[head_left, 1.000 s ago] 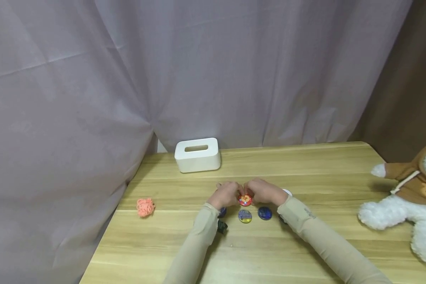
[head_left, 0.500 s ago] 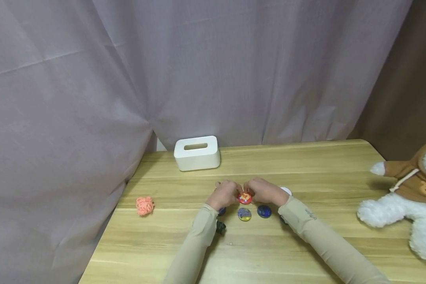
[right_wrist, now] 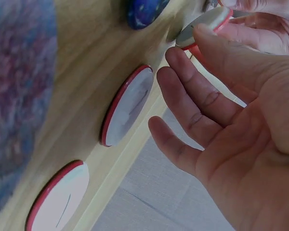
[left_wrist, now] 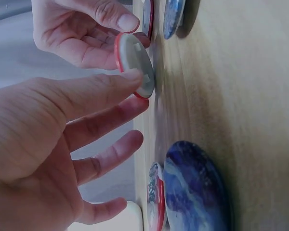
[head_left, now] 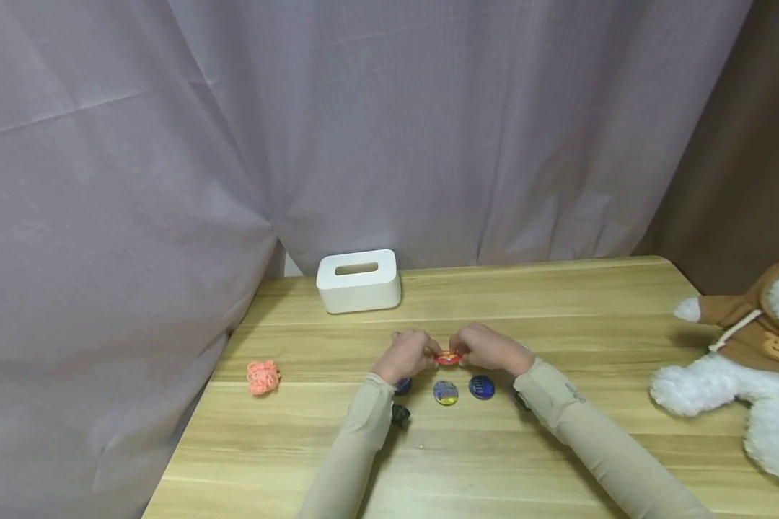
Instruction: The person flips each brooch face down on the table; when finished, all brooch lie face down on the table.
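Both hands meet at a red-rimmed round badge (head_left: 448, 358) near the middle of the table. My left hand (head_left: 407, 355) pinches its left edge, with the thumb on the pale grey back (left_wrist: 135, 55); the other fingers spread loosely. On the opposite edge, my right hand (head_left: 490, 349) pinches it between thumb and forefinger. The badge is tilted, its back towards the wrists. Nearer the body lie a yellow-and-blue badge (head_left: 446, 393) and a dark blue badge (head_left: 482, 387). Another blue badge (head_left: 402, 386) is partly covered by the left wrist.
Two white red-rimmed badges (right_wrist: 127, 106) lie below the right hand in its wrist view. A white tissue box (head_left: 359, 282) stands at the back, a coral yarn bundle (head_left: 262, 378) at left. A plush toy in a brown hoodie (head_left: 746, 339) sits at right.
The red badge has tipped up, so its printed face looks narrower from the head. My right hand has shifted slightly right. Both hands keep hold of the badge.
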`<state>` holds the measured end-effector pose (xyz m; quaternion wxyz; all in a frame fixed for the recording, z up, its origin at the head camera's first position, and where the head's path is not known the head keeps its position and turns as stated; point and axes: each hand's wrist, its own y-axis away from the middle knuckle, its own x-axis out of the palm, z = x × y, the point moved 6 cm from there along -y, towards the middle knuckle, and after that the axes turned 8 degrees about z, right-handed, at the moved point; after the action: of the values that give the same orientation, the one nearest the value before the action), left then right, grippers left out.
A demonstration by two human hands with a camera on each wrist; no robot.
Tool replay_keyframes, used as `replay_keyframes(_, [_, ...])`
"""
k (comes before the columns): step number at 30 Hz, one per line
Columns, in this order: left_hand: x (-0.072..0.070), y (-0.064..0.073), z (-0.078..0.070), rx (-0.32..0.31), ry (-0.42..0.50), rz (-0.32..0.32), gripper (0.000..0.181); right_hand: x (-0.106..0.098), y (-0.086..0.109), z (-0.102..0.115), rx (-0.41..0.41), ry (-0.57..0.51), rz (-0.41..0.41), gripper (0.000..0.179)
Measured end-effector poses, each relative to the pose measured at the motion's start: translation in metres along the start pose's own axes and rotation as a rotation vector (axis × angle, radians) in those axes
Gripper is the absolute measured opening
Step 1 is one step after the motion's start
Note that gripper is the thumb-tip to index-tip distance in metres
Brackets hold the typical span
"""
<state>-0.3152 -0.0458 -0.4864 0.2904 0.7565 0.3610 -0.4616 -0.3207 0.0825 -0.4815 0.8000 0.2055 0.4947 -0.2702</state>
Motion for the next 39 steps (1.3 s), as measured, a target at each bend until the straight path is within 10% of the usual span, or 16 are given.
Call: replay_keyframes(39, [-0.007,-0.004,0.009,-0.023,0.095,-0.129,0.011,-0.006,-0.005,-0.004,0.074,-0.097,-0.096,0.021])
